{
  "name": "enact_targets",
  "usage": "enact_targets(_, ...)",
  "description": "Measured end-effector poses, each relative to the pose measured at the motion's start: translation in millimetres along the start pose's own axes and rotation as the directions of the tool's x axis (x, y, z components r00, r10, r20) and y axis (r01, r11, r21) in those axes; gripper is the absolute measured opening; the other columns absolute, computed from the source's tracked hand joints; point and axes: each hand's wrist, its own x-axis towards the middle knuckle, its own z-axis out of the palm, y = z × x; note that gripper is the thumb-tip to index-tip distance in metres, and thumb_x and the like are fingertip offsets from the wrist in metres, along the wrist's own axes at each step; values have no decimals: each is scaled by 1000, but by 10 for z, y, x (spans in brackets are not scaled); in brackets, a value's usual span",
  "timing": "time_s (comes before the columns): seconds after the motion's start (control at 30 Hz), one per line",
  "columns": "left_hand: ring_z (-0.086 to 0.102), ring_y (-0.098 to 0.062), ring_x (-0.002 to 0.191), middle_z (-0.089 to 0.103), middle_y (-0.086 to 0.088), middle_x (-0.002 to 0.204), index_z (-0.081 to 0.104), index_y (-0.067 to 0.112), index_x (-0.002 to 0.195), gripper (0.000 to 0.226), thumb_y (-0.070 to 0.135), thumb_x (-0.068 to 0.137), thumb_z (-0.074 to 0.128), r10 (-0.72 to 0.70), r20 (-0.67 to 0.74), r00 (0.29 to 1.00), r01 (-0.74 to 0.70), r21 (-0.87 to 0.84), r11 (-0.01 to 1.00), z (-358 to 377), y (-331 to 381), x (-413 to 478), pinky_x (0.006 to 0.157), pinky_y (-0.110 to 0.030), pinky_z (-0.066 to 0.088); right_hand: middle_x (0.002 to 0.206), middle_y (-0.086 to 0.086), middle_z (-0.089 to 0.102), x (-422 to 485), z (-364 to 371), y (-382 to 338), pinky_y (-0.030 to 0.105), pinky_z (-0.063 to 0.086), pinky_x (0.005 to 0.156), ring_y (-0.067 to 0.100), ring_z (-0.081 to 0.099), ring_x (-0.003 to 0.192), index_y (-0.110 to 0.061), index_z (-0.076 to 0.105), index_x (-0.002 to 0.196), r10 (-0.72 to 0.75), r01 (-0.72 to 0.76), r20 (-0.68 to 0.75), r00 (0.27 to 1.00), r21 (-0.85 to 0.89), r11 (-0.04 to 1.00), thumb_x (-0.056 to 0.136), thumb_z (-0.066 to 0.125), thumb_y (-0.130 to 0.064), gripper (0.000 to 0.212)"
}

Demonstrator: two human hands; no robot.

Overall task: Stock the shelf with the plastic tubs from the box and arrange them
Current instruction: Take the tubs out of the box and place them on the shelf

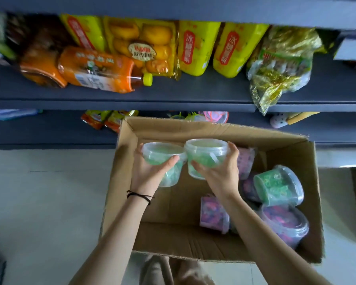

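An open cardboard box (173, 128) stands on the floor below the dark shelf (173, 95). My left hand (150, 171) grips a clear plastic tub with green contents (160, 151) above the box. My right hand (220, 173) grips a second green-filled tub (206, 153) beside it, and the two tubs touch. Inside the box at the right lie another green tub (277, 184) and several tubs with pink and purple contents (284, 223), tipped on their sides.
On the upper shelf sit an orange bottle (99, 68) lying down, yellow packs (195, 48) and a gold-wrapped bag (280, 66). A lower shelf (49, 130) behind the box holds small snack packets (103, 120) and colourful items (214, 116). Pale floor tiles (39, 202) spread left of the box.
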Motion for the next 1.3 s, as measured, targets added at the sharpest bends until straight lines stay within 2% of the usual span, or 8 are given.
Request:
enact_targets(0.1,56,20,90,58,16,102,49,31,104,49,29,69,84,126,-122,985,-139,-107,985,-260,685,-272,82,-10,44,126,-8,50,-104,-292,-634,33,49,93,13,55,115,-25,30,134,-149,151,-30,988,111,982,59,89,-38,97)
enact_targets(0.2,61,17,81,58,12,99,42,31,97,47,13,74,79,194,-163,967,-223,-182,958,-569,1405,-669,70,-7,47,128,-6,48,-353,-634,-1312,32,49,97,13,54,116,-25,27,136,-260,265,-48,964,181,947,59,89,-40,99)
enact_targets(0.37,59,4,103,58,11,113,44,38,108,69,48,57,89,312,-277,909,-379,-233,896,-1227,2302,-1343,89,-20,46,130,-9,46,-883,-1199,-2372,39,46,102,11,50,120,-24,27,139,-446,444,-46,894,229,866,56,85,-49,104)
enact_targets(0.5,55,-10,120,54,2,129,35,16,137,113,64,46,83,358,-398,845,-472,-240,848,-1802,2854,-1868,102,-33,46,133,-5,49,-1363,-1511,-3158,40,48,101,12,52,122,-33,25,139,-567,538,-6,823,325,777,54,83,-56,105)
enact_targets(0.63,56,-6,115,55,8,124,38,18,135,109,60,44,81,387,-517,763,-552,-210,807,-2425,3242,-2337,97,-31,50,129,-8,51,-1890,-1561,-3848,40,51,96,11,55,117,-37,26,136,-666,620,3,746,365,695,55,85,-52,101)
enact_targets(0.97,64,0,100,63,4,115,47,12,130,93,53,55,85,405,-664,629,-676,-208,707,-4097,3545,-2819,78,-19,54,126,-12,52,-2919,-849,-5214,37,50,98,7,56,114,-34,26,140,-755,611,85,650,533,586,61,89,-37,101)
enact_targets(1.07,61,15,88,59,15,109,44,20,130,85,41,57,82,408,-683,606,-687,-191,701,-4699,3556,-2752,70,-10,51,122,-17,53,-3163,-427,-5596,36,51,97,4,56,112,-34,27,138,-765,611,93,638,543,576,61,89,-34,99)
enact_targets(1.3,60,1,107,58,15,121,35,26,142,113,56,46,87,397,-680,617,-658,-169,734,-5842,3403,-2389,95,-35,52,129,-12,51,-3547,601,-6176,37,49,100,10,53,118,-34,26,138,-752,614,35,659,551,564,60,90,-34,101)
